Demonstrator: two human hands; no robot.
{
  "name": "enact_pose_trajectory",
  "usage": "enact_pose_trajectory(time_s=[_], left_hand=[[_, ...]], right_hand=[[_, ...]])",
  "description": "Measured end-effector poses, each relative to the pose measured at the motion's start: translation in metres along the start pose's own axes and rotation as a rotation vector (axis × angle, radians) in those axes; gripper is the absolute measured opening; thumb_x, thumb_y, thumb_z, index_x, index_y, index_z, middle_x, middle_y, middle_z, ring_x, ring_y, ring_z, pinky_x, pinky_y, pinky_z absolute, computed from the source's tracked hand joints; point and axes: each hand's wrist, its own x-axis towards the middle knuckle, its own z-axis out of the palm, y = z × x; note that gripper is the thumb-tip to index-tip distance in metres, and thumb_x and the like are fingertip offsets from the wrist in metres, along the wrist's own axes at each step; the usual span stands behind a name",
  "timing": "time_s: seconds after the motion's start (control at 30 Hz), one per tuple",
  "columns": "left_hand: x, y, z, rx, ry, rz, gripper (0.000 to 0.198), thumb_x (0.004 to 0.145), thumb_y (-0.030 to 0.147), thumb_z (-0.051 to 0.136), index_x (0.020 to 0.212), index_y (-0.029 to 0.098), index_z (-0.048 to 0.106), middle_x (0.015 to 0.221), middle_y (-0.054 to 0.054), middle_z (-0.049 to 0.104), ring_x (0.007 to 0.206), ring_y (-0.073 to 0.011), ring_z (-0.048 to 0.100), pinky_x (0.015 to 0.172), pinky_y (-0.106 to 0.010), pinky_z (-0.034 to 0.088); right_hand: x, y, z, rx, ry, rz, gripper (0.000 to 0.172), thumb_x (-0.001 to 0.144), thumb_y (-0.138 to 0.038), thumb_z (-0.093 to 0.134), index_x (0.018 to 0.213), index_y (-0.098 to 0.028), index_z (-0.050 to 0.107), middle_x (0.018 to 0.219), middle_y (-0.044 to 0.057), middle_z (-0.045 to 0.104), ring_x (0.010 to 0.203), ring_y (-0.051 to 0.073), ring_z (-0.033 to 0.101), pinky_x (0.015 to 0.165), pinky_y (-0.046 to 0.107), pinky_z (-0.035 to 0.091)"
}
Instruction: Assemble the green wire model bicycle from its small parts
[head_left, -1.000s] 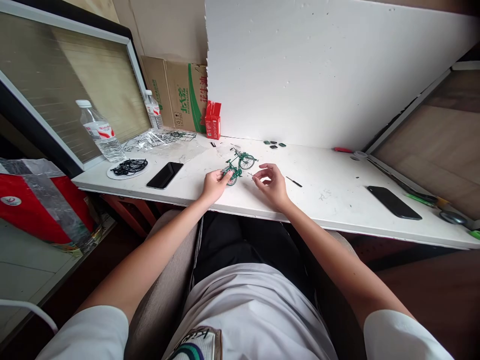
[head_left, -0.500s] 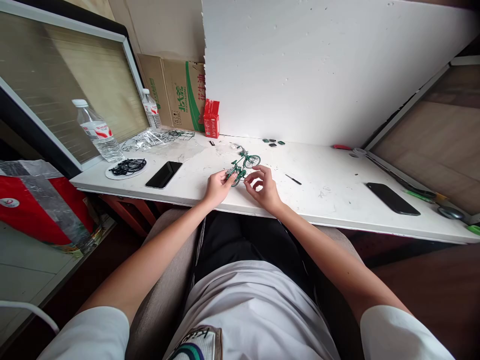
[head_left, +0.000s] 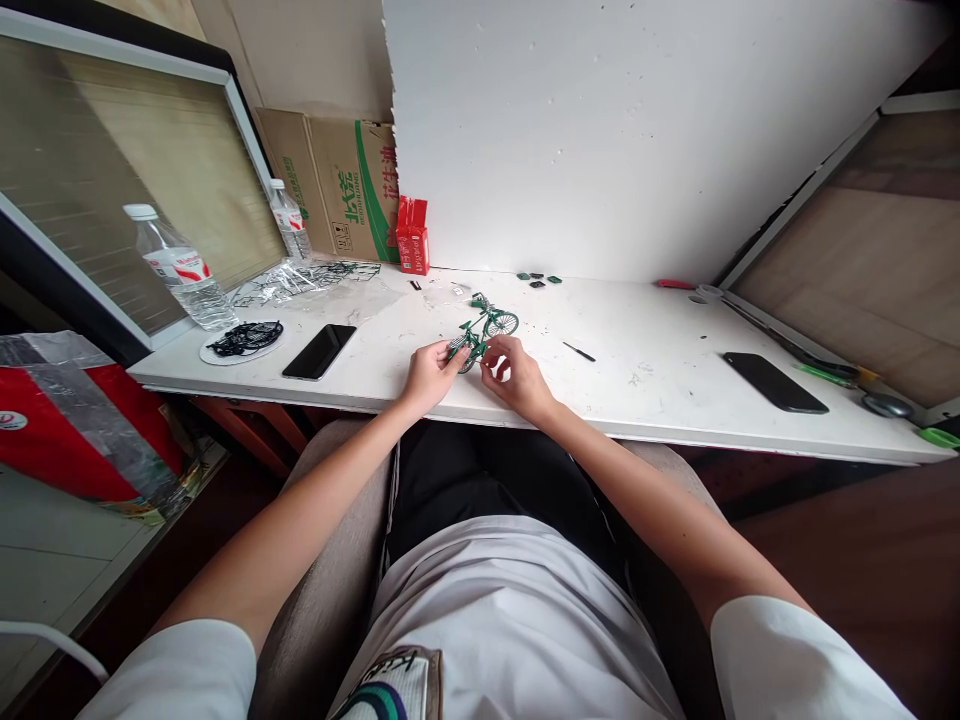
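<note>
A small green model bicycle [head_left: 487, 328] stands on the white table [head_left: 660, 380], near its front edge. My left hand [head_left: 427, 375] pinches the bicycle's near wheel from the left. My right hand [head_left: 514, 375] is closed in a pinch right at the same end of the bicycle, fingertips touching it; whatever tiny part it may hold is too small to make out. Both forearms reach up from my lap.
A black phone [head_left: 319, 351] and a plate of black parts [head_left: 241, 340] lie left, with water bottles [head_left: 184, 272], plastic wrap [head_left: 292, 283], a red carton [head_left: 412, 236] and a cardboard box [head_left: 337, 190] behind. A thin tool [head_left: 579, 352], green pieces [head_left: 538, 279] and another phone [head_left: 775, 382] lie right.
My right hand has moved left from open table space to the bicycle and closed its fingers at the near wheel. My left hand has kept its hold. The view shifted slightly.
</note>
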Motion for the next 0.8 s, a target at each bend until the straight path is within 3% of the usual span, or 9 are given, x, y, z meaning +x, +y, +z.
enact_pose_trajectory(time_s=[0.17,0.43,0.57,0.8], left_hand=[[-0.0009,0.0010,0.0007,-0.012,-0.004,0.008,0.048,0.092,0.058,0.081,0.111,0.014,0.081,0.110,-0.014,0.084,0.105,-0.0288,0.078,0.094,-0.036,0.060],[0.0002,-0.0028,-0.0012,0.059,-0.021,0.070,0.047,0.096,0.059,0.076,0.109,0.014,0.080,0.104,-0.013,0.084,0.098,-0.0270,0.080,0.086,-0.034,0.061],[0.0008,-0.0032,-0.0012,0.068,-0.020,0.078,0.046,0.096,0.059,0.076,0.106,0.014,0.079,0.105,-0.014,0.085,0.097,-0.0266,0.080,0.084,-0.033,0.061],[0.0007,-0.0031,-0.0009,0.080,-0.029,0.073,0.045,0.097,0.058,0.075,0.103,0.013,0.079,0.104,-0.014,0.085,0.095,-0.0261,0.080,0.082,-0.032,0.060]], right_hand=[[-0.0006,0.0039,0.0012,-0.056,-0.007,-0.025,0.033,0.107,-0.039,0.059,0.137,-0.028,0.052,0.112,0.009,0.071,0.089,0.022,0.070,0.079,0.039,0.065],[0.0003,0.0057,0.0039,-0.131,0.080,-0.253,0.020,0.111,-0.025,0.054,0.129,-0.025,0.060,0.102,0.008,0.071,0.087,0.021,0.070,0.074,0.036,0.065],[0.0009,0.0006,0.0012,-0.172,0.065,-0.281,0.013,0.110,-0.022,0.055,0.118,-0.025,0.066,0.101,0.009,0.073,0.085,0.021,0.070,0.075,0.036,0.064],[0.0002,-0.0024,-0.0015,-0.187,0.059,-0.297,0.017,0.111,-0.020,0.052,0.117,-0.023,0.068,0.102,0.009,0.075,0.084,0.020,0.069,0.075,0.034,0.062]])
